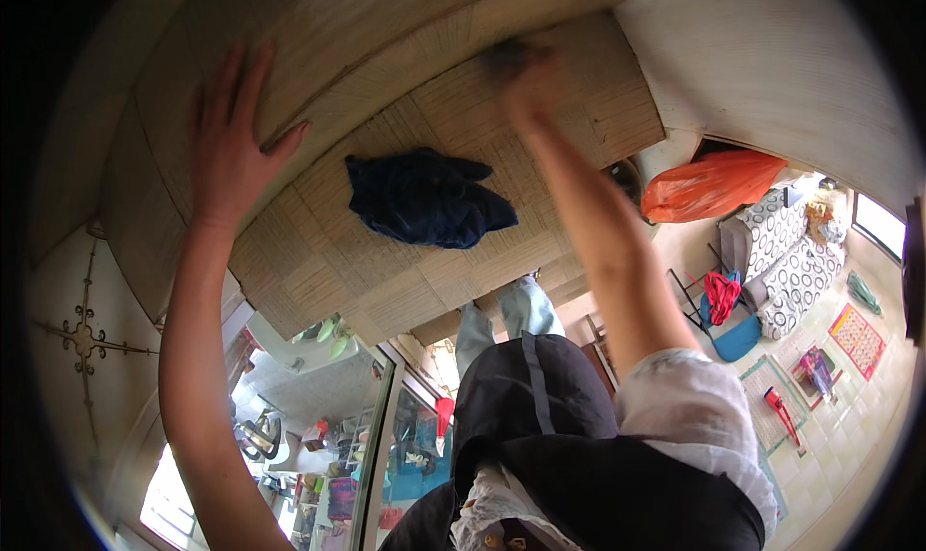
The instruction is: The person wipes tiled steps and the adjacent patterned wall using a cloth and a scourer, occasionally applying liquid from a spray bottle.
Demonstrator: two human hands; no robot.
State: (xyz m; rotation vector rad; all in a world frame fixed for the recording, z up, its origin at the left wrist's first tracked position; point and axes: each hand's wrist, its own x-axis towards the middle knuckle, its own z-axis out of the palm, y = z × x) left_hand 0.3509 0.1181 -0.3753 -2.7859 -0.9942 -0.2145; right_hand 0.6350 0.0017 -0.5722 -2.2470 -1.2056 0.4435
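My left hand [233,142] is spread, its fingers apart, over the upright surface above the wood-patterned tiled stair tread [405,283]. A crumpled dark blue cloth [434,198] lies on the tread between my two arms, touched by neither hand. Beyond it, at the upper right, my right hand [532,81] is blurred by motion. Its fingers are closed around a small dark item [506,56], too blurred to name, at the far edge of the tread.
An orange plastic bag [709,186] sits at the right beside the steps. Far below are a patterned sofa [796,283], a blue chair [734,334] and mats. A glass partition's metal frame [380,435] stands at lower left. A wall rises at upper right.
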